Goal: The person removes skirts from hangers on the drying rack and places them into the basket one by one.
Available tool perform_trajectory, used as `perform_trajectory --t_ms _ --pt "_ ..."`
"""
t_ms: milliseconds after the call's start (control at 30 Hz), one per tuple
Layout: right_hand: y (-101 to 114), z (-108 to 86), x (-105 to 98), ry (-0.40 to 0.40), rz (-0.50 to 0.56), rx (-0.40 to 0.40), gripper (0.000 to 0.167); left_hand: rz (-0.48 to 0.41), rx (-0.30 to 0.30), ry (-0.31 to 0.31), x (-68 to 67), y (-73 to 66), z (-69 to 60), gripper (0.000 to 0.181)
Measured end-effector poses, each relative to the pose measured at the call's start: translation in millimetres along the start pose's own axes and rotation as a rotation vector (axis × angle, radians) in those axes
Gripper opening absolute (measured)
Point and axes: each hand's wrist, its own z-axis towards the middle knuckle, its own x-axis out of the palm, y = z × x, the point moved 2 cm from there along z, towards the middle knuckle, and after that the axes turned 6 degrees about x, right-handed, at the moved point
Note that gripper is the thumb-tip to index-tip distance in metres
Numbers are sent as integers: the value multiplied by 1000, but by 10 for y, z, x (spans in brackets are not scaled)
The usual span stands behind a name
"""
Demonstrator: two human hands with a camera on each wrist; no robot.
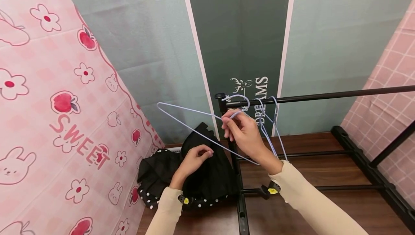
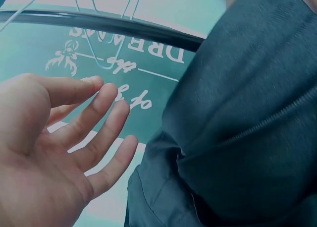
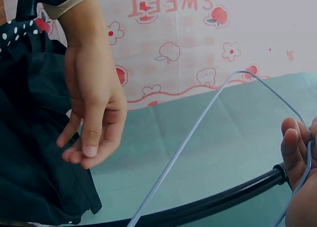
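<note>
My right hand [image 1: 244,132] pinches a light purple clothes hanger [image 1: 191,124] near the base of its hook, beside the rack's top bar. One end of the hanger reaches out to the left, past the rack's post. My left hand [image 1: 196,159] holds nothing, its fingers loosely bent, above a heap of black clothing [image 1: 210,177] with white-dotted trim. In the left wrist view the dark cloth [image 2: 247,123] lies to the right of that hand, apart from the fingertips. The right wrist view shows the hanger wire [image 3: 183,142] between the two hands.
A black metal clothes rack [image 1: 324,96] stands at the right, with more purple hangers [image 1: 273,127] on its top bar. Its lower bars run above a brown wood floor [image 1: 311,173]. A pink printed curtain [image 1: 81,119] lines the left side; a green cloth [image 1: 240,40] hangs behind.
</note>
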Motion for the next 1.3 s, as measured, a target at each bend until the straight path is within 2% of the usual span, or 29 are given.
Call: perform_trajectory --t_ms 333,600,900,1067,1300 --pt "-4 -90 -133 0 -8 21 7 -47 71 -84 132 -134 218 16" --pt "4 -192 -244 10 -9 21 7 -69 117 -136 220 -234 311 20" --pt "18 -277 -372 -1 -26 60 11 -69 132 -126 285 -350 413 28" --pt "-1 -305 -410 7 -17 52 11 -100 148 -108 308 -417 456 38" --pt "-19 -339 -471 9 -10 38 10 -121 168 -107 346 -486 494 43"
